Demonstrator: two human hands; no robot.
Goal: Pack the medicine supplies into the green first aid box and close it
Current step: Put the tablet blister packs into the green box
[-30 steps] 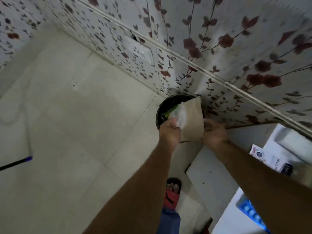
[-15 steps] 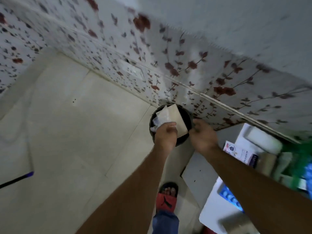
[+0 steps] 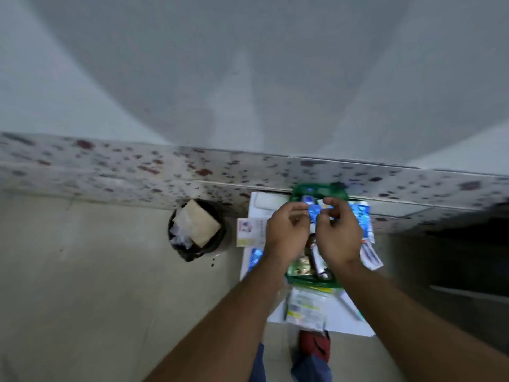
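Green first aid box (image 3: 316, 190) sits open on white table (image 3: 355, 323) by the wall, meds inside. Both hands over it: left hand (image 3: 286, 235) & right hand (image 3: 340, 238) half-curled, grip can't tell. Black bin (image 3: 192, 249) w/ brown paper bag (image 3: 199, 221) to the left.

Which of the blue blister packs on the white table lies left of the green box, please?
The blue blister pack at the white table's left edge, beside the left forearm; the other blue pack lies right of the green box, behind the right hand.
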